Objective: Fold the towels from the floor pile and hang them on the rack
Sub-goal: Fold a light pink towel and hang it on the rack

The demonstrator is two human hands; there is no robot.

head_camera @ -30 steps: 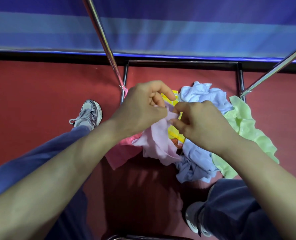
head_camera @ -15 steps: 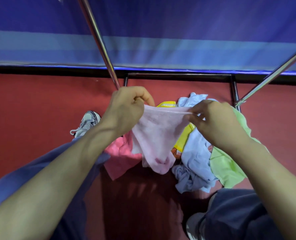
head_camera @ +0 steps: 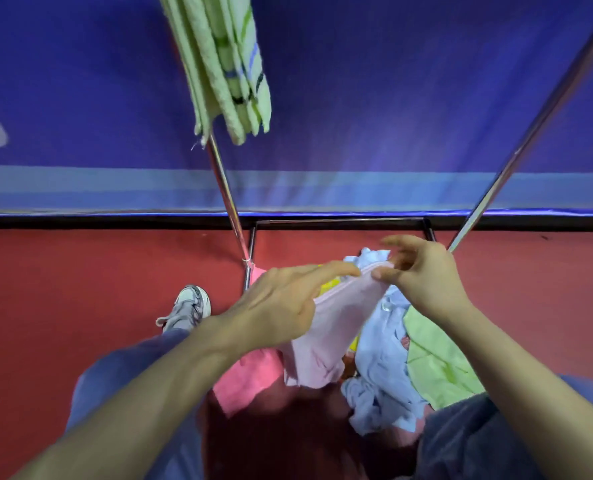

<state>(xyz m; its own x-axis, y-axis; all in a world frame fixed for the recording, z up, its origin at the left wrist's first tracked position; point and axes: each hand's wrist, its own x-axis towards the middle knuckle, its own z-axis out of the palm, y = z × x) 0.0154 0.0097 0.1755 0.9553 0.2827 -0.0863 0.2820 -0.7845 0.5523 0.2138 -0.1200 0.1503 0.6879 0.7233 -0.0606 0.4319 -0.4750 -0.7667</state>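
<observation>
Pinching one corner of the pale pink thin cloth towel (head_camera: pixel 336 327) between thumb and forefinger, the right hand (head_camera: pixel 423 275) holds its other fingers spread wide and raised. The left hand (head_camera: pixel 277 303) lays nearly straight fingers along the towel's taut hem; whether its thumb clamps the cloth underneath cannot be told. Below the fingers the towel hangs over the floor pile: a crumpled light blue towel (head_camera: pixel 381 358), a light green towel (head_camera: pixel 437 362) and a bright pink towel (head_camera: pixel 246 379). Beyond the fingertips rises the shiny metal rack (head_camera: pixel 225 188), with a folded green striped terry towel (head_camera: pixel 225 64) draped high above the left fingers.
</observation>
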